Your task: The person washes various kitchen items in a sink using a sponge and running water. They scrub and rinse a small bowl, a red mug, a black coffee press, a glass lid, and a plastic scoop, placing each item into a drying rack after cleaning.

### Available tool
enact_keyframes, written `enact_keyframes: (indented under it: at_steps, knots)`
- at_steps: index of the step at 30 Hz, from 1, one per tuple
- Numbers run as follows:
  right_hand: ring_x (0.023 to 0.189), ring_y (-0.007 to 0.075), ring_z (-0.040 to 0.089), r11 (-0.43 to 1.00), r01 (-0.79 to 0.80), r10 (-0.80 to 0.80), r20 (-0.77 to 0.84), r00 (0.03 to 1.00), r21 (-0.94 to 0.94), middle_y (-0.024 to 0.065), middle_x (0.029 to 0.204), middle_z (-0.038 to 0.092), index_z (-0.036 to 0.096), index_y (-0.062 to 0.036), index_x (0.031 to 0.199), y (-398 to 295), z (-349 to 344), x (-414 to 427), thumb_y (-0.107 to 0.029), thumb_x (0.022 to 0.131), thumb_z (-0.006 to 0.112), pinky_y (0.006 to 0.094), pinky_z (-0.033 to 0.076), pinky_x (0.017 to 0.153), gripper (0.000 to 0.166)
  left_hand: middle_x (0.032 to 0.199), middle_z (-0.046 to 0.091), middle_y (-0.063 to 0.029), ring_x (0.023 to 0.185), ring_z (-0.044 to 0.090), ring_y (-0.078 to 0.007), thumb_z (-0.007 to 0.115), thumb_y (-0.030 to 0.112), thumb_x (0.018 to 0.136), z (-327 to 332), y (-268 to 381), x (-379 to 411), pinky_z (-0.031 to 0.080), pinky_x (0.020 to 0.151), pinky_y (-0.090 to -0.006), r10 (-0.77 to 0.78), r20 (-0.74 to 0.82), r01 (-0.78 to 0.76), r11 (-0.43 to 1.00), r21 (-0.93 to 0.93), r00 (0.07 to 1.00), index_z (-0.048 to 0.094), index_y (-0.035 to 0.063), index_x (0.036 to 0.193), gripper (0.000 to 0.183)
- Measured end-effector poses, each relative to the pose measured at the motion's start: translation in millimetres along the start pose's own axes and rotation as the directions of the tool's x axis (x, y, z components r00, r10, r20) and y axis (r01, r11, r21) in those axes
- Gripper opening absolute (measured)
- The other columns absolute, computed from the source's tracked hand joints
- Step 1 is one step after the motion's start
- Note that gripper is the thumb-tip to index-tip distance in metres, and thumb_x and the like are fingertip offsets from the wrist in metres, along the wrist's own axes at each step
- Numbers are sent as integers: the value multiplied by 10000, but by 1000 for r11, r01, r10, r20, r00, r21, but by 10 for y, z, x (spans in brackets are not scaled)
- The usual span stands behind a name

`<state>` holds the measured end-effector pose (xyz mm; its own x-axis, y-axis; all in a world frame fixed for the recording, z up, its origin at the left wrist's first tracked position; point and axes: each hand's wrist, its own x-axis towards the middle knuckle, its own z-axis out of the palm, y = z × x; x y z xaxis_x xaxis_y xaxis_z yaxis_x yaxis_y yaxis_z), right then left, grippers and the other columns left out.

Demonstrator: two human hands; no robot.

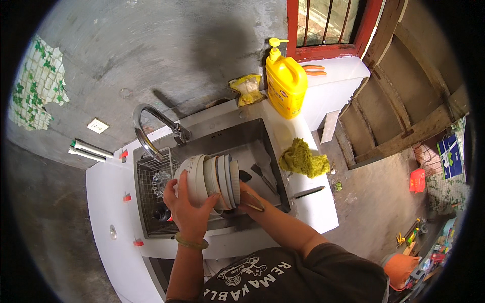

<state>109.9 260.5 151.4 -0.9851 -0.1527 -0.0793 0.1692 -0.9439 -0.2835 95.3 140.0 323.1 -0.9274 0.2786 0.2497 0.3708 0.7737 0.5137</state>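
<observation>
A stack of several nested bowls [210, 181], tilted on its side, is held above the kitchen sink [282, 189]. My left hand [191, 206] grips its left end, fingers and thumb spread around the pale outer bowl. At the stack's right end is my right hand [246, 197], its fingers mostly hidden behind the bowls. Under the chrome faucet [142, 132] sits a wire dish rack [146, 212] with a clear glass dish [161, 181] inside. A dark-handled utensil [263, 178] lies in the basin.
Right of the sink, a green cloth [303, 159] and a thin dark stick-like thing [308, 192] lie on the white countertop [318, 216]. Behind stand a yellow pump bottle [286, 83] and a yellow packet [248, 89]. Orange-handled pliers [314, 70] rest on the ledge.
</observation>
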Motion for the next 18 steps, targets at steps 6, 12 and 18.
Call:
enact_keyframes:
  at_steps: [6,12,18]
  knots:
    - [855,210,655,999,-35,35,9,999,29,126,1072,607,470,-20,1227,-69,139,-65,-358,826,655,304,581,648,555,1284,342,-189,1175,354,-354,817,290,577,-54,246,-10,360,960,-431,-6,12,5,997,76,1000,465,121,1313,833]
    - [866,214,654,998,-52,51,17,999,34,131,1080,604,468,-19,1230,-110,118,-84,-359,822,659,307,581,654,564,1282,347,-190,1173,362,-350,819,289,577,20,234,8,382,941,-428,-27,0,27,998,50,1000,472,123,1308,825]
    - [878,218,653,997,-67,67,24,997,33,137,1087,602,465,-18,1232,-178,151,-84,-360,817,663,309,581,660,573,1279,355,-184,1171,370,-344,827,276,572,46,305,41,386,936,-425,-14,-5,14,997,74,1000,478,122,1303,825]
